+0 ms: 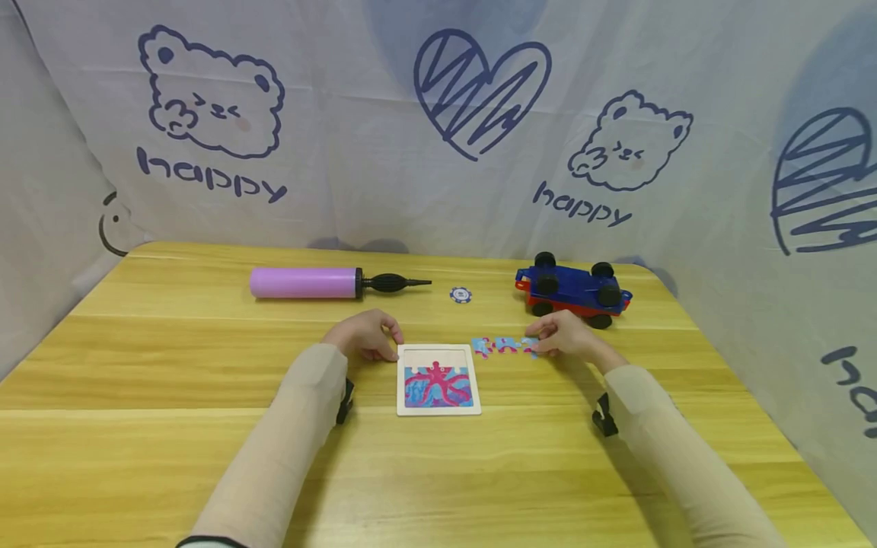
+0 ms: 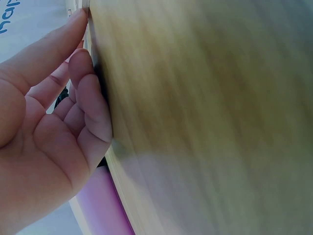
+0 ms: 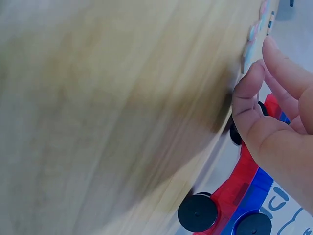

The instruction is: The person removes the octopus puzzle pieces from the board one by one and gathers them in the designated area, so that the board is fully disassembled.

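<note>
A square puzzle tray [image 1: 438, 412] with a white frame lies in front of me. Its lower part bears a pink octopus picture, while the upper strip shows bare backing. My left hand [image 1: 365, 335] rests beside it, with thumb and index finger touching the tray near its top left corner. Right of the tray, a row of blue and pink puzzle pieces [image 1: 505, 345] lies on the table. My right hand [image 1: 567, 336] has its thumb and index finger around the rightmost puzzle piece [image 1: 529, 345]; in the right wrist view the thumb partly hides their contact.
A purple hand pump [image 1: 304, 283] with a black nozzle lies at the back left. Near the middle back is a blue and white poker chip [image 1: 461, 294]. Behind my right hand, a blue and red toy vehicle [image 1: 572, 288] has its wheels upward. A printed curtain stands behind the table.
</note>
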Motion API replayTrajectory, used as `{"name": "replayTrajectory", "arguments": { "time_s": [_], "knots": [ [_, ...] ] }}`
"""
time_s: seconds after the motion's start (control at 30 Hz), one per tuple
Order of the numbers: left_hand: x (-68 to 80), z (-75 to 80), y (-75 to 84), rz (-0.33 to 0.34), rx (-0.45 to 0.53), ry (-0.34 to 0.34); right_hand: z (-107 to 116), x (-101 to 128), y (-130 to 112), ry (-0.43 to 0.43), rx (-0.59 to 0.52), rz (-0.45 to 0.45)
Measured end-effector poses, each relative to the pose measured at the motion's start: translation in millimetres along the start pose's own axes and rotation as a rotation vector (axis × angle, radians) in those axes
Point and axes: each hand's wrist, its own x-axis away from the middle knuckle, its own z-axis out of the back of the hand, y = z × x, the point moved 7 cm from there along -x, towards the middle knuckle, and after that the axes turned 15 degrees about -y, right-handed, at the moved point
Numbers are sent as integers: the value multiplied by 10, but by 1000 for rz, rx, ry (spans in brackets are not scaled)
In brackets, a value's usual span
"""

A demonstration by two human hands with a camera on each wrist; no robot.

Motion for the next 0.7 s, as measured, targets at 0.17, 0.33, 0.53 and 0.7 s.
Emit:
{"name": "replayTrajectory", "arguments": {
  "time_s": [0.17, 0.33, 0.53, 0.7],
  "knots": [
    [-10, 1, -4, -3, -1, 1, 26, 3, -68, 30, -5, 21],
    [-18, 6, -16, -8, 7, 1, -9, -40, -141, 26, -14, 33],
    [-19, 11, -16, -8, -11, 3, -95, -103, -269, 16, -18, 82],
    [-24, 9, -9, -11, -17, 3, -186, -147, -386, 3, -12, 108]
  ]
}}
